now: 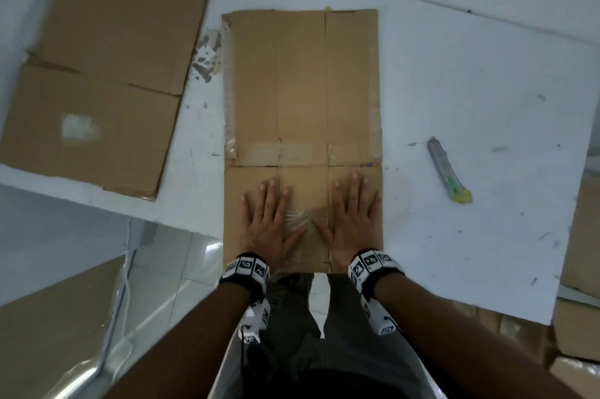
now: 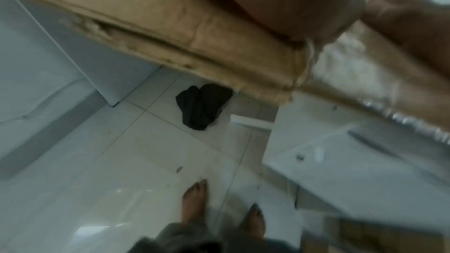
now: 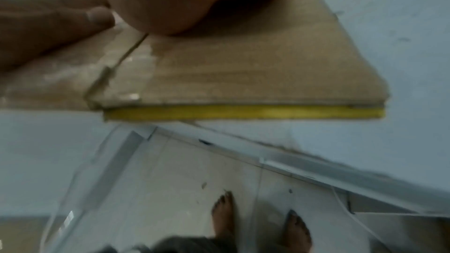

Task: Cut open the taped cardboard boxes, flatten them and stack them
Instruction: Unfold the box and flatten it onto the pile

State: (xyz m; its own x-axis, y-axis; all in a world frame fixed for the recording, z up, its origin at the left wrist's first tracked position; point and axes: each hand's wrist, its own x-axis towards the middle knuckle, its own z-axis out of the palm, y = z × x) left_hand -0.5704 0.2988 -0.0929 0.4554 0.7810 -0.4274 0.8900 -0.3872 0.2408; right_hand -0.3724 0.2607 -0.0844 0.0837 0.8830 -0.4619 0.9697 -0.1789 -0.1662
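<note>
While both palms press down side by side, the flattened box (image 1: 302,106) lies lengthwise on the white table (image 1: 454,90), its near end jutting just past the table's near edge; the left hand (image 1: 271,223) rests flat on the near panel, fingers straight and spread wide, holding nothing; the right hand (image 1: 352,220) lies just beside it to the right, likewise flat and splayed, thumbs pointing toward each other over a patch of clear tape (image 1: 300,218); creases run the length of the cardboard and a cross fold lies just beyond the fingertips; torn tape clings along the box's left edge. To the far left, a stack of flattened cardboard (image 1: 97,74) sits well apart on the table; to the right, a utility knife (image 1: 446,171) with a yellow end lies alone on the tabletop, near the box but not touching it. From the right wrist view a yellow strip shows along the box's near edge; bare feet (image 3: 225,216) stand on a pale tiled floor (image 2: 97,161) below.
</note>
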